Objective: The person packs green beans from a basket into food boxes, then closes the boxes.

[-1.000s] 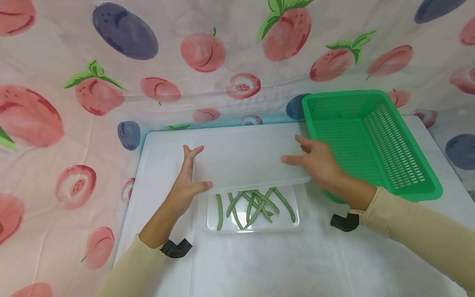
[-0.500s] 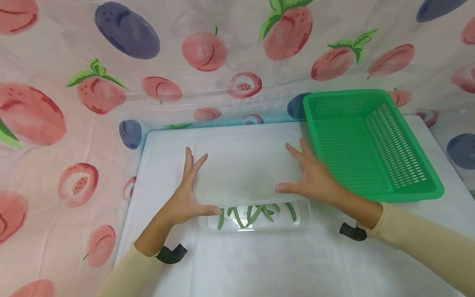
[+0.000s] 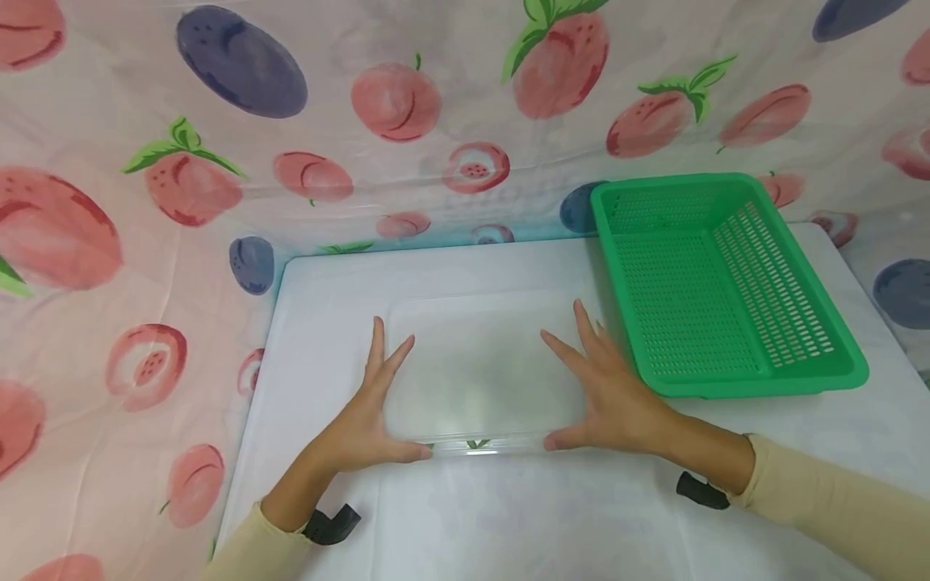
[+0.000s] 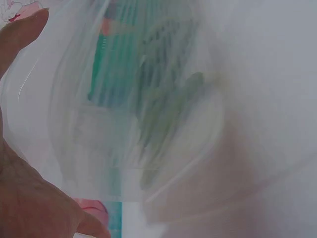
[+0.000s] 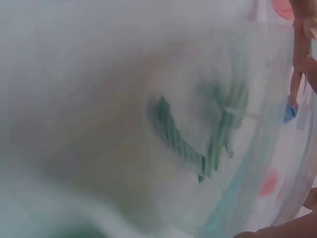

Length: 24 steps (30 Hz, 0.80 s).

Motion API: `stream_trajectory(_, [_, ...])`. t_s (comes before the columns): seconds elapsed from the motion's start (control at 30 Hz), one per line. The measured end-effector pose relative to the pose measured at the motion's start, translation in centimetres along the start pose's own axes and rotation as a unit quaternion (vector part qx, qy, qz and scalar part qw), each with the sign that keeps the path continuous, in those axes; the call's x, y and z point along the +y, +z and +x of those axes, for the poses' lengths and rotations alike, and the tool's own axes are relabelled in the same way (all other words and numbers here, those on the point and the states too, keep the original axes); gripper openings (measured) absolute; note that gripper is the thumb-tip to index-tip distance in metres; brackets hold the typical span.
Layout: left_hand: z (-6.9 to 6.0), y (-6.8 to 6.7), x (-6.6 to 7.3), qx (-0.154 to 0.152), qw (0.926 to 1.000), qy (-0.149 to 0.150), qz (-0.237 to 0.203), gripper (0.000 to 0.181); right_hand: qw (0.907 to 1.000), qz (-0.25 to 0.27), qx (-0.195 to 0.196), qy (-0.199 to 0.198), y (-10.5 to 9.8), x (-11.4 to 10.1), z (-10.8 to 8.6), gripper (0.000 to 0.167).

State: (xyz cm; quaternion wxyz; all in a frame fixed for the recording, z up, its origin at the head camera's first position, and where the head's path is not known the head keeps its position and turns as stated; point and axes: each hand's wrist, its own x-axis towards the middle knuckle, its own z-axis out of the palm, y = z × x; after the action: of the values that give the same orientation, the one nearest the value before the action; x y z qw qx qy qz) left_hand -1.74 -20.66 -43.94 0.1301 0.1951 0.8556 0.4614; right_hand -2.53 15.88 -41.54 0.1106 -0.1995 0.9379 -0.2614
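Note:
A frosted rectangular lid (image 3: 483, 363) lies over a clear plastic container (image 3: 508, 448), leaving only the container's front strip uncovered in the head view. Bits of green beans (image 3: 476, 444) show there; in both wrist views, several beans (image 4: 168, 109) appear blurred through the plastic. My left hand (image 3: 366, 424) touches the lid's left side with fingers spread and thumb toward the front edge. On the right side, my right hand (image 3: 617, 403) spreads its fingers over the lid, its thumb at the front corner. Whether the lid is fully seated cannot be seen.
A green slotted basket (image 3: 734, 307) stands at the back right of the white table (image 3: 508, 516), close behind my right hand. Fruit-printed cloth (image 3: 320, 105) rises behind and to the left. Each wrist carries a small black camera mount (image 3: 332, 524).
Both hands have brought the lid forward and down over the container, covering most of the green beans. The right hand's fingers have spread. The basket has stayed in place.

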Motion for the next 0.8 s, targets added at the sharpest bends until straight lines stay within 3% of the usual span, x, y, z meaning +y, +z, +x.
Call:
stream_trajectory(0.33, [-1.2, 1.5, -1.3, -0.004, 1.0000, 0.002, 0.006, 0.136, 0.9998, -0.007, 0.014, -0.013, 1.6, 0.2, -1.1, 0.128])
stream_trajectory(0.8, [-1.1, 1.7, -2.0, -0.003, 0.9995, 0.019, 0.025, 0.136, 0.9997, -0.020, 0.015, -0.005, 1.9, -0.2, -1.4, 0.128])
